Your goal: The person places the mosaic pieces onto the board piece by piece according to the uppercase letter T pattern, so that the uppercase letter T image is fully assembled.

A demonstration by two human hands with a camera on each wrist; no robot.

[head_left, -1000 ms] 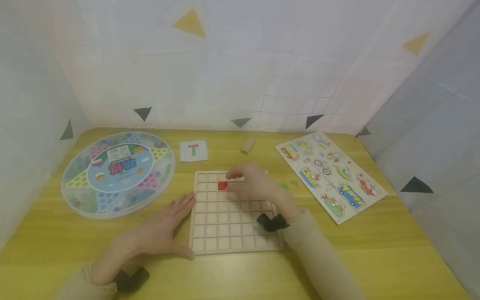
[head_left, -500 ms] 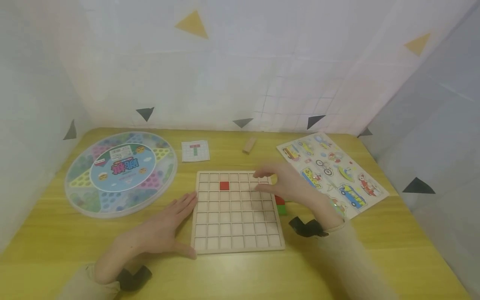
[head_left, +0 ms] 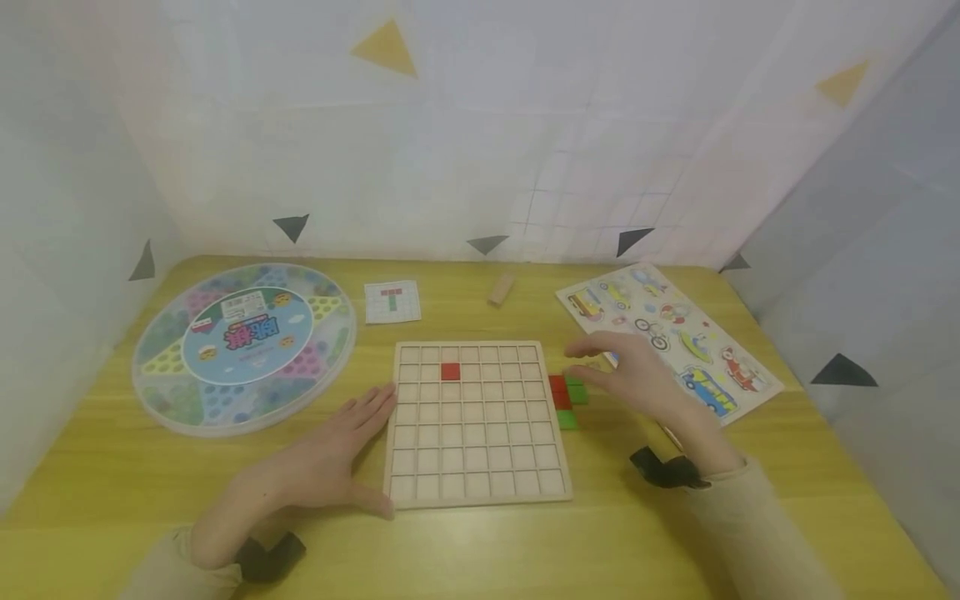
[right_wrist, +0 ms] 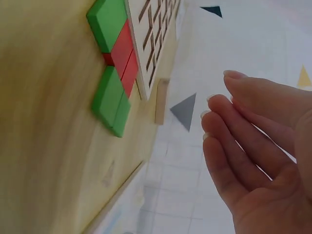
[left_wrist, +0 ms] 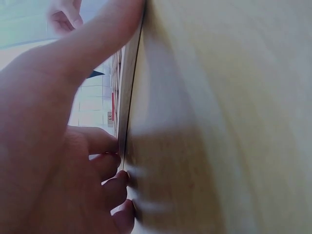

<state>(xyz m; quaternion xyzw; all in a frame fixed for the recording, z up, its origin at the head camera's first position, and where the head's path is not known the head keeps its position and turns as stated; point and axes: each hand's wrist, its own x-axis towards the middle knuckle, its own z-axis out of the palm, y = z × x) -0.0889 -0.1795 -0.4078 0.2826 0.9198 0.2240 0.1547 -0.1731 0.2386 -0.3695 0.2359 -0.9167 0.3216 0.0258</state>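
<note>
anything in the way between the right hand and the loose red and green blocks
Nothing visible: only open space shows between the right hand and the red blocks and green blocks beside the board.

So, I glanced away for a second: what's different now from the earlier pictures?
The right hand has let go of the red tile and moved rightward, off the board, to near the loose red and green tiles; it holds nothing. The red tile stayed in its cell, and the left hand stayed at the board's left edge.
</note>
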